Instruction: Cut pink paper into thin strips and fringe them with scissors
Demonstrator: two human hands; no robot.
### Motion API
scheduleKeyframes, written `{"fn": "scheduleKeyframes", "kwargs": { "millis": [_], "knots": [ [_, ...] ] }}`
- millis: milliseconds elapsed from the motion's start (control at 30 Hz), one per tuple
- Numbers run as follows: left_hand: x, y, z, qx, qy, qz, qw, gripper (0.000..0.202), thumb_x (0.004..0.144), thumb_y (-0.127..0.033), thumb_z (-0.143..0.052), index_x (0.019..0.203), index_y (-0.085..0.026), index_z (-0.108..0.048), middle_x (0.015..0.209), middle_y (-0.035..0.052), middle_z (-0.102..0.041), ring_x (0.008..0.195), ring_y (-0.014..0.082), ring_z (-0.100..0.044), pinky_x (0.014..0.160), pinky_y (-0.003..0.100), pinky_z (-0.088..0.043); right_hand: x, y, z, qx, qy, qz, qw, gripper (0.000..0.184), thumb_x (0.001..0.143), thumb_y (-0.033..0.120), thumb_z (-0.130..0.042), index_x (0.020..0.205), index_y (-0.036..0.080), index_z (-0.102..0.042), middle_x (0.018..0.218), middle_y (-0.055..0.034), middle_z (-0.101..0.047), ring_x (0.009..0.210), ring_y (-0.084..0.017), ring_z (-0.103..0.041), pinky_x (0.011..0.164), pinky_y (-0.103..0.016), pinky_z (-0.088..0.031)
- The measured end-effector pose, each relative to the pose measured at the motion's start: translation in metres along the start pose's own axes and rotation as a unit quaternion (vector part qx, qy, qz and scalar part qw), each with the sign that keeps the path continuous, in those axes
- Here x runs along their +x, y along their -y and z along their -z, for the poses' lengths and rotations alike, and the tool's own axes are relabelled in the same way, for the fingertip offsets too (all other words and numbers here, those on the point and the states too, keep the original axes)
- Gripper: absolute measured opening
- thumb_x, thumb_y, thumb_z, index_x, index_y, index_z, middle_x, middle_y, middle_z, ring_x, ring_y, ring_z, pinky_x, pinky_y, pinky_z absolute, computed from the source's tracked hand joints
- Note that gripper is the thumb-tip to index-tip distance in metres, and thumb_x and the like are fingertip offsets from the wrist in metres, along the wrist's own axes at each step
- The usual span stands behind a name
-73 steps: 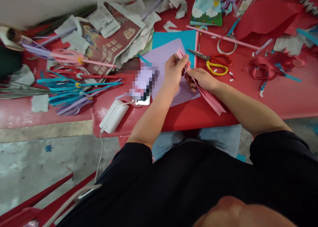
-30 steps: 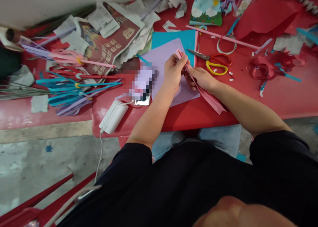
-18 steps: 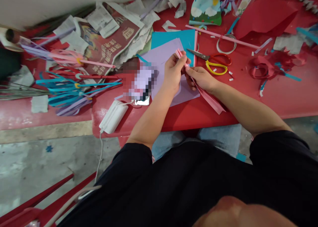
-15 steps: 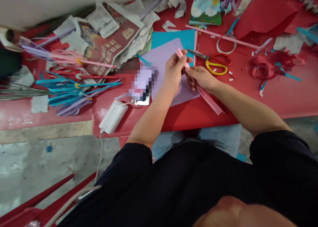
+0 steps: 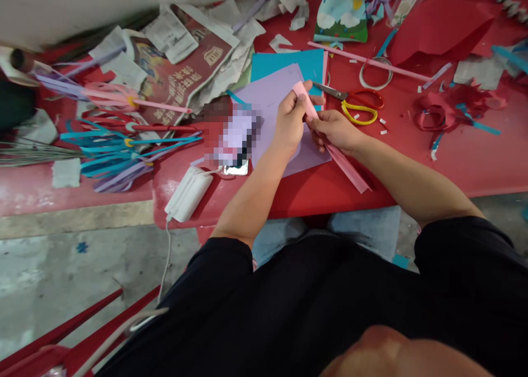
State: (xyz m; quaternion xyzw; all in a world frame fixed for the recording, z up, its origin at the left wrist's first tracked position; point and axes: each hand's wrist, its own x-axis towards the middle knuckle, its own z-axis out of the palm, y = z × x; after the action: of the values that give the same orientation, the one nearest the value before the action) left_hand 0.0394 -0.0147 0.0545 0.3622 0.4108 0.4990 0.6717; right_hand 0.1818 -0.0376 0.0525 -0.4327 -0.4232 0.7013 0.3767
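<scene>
A long folded bundle of pink paper strips (image 5: 344, 167) runs diagonally over the red table (image 5: 474, 157). My left hand (image 5: 290, 121) pinches its upper end between thumb and fingers. My right hand (image 5: 336, 130) grips the bundle just below, fingers closed round it. Both hands hover above a lilac paper sheet (image 5: 270, 93) that lies on a blue sheet (image 5: 289, 62). Red and yellow scissors (image 5: 357, 103) lie just beyond my right hand.
Newspapers (image 5: 181, 63) are piled at the back left. Cut paper flowers on sticks (image 5: 115, 146) lie at the left. A white power bank (image 5: 188, 192) with a cable sits at the table's front edge, a phone (image 5: 236, 168) beside it. Red paper (image 5: 437, 27), a tape ring (image 5: 375, 74) and scraps fill the right.
The strips at the upper end, spread apart earlier, are now pressed flat together in my left hand. Both hands have stayed in nearly the same place.
</scene>
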Motion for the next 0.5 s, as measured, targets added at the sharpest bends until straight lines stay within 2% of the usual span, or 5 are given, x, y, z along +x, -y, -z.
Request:
{"fn": "scheduleKeyframes", "kwargs": {
  "millis": [100,233,300,400,500],
  "knots": [
    [-0.002,-0.002,-0.003,0.010,-0.018,0.025,0.999,0.027,0.119,-0.033,-0.055,0.114,-0.041,-0.081,0.093,0.0018,-0.086,0.151,0.0315,-0.059,0.118,0.045,-0.048,0.001,-0.002,0.001,-0.006,-0.002,-0.004,1.000,0.049,0.110,0.047,-0.085,0.077,0.023,-0.057,0.053,0.0058,-0.053,0.045,-0.009,-0.048,0.041,-0.020,-0.050],
    [0.007,0.003,0.006,0.043,-0.005,-0.041,0.998,0.027,0.118,-0.029,-0.054,0.113,-0.038,-0.079,0.106,0.0030,-0.085,0.112,0.0302,-0.073,0.094,0.043,-0.055,0.000,-0.002,0.003,-0.015,0.008,0.002,1.000,0.042,0.111,0.046,-0.084,0.084,0.023,-0.061,0.055,0.0054,-0.057,0.044,-0.010,-0.050,0.041,-0.021,-0.050],
    [0.013,0.004,0.013,0.028,-0.012,-0.071,0.997,0.029,0.120,-0.027,-0.053,0.112,-0.036,-0.079,0.100,0.0038,-0.081,0.096,0.0289,-0.071,0.085,0.042,-0.054,0.000,-0.002,0.003,-0.022,0.024,-0.001,0.999,0.040,0.112,0.044,-0.083,0.086,0.023,-0.061,0.055,0.0049,-0.060,0.043,-0.010,-0.052,0.042,-0.021,-0.050],
    [0.019,-0.001,0.021,-0.016,-0.034,-0.097,0.995,0.034,0.124,-0.016,-0.050,0.113,-0.030,-0.079,0.090,0.0023,-0.076,0.091,0.0232,-0.066,0.081,0.036,-0.050,-0.001,0.000,0.002,-0.030,0.041,-0.014,0.999,0.036,0.115,0.038,-0.078,0.088,0.022,-0.061,0.054,0.0049,-0.059,0.042,-0.010,-0.052,0.042,-0.020,-0.049],
    [0.021,-0.012,0.025,-0.051,-0.061,-0.089,0.993,0.039,0.126,-0.010,-0.044,0.112,-0.025,-0.077,0.086,0.0005,-0.075,0.085,0.0172,-0.061,0.077,0.030,-0.046,-0.002,0.000,0.002,-0.028,0.053,-0.019,0.998,0.030,0.115,0.030,-0.077,0.090,0.021,-0.063,0.054,0.0050,-0.059,0.042,-0.010,-0.052,0.044,-0.020,-0.050]
  ]
}}
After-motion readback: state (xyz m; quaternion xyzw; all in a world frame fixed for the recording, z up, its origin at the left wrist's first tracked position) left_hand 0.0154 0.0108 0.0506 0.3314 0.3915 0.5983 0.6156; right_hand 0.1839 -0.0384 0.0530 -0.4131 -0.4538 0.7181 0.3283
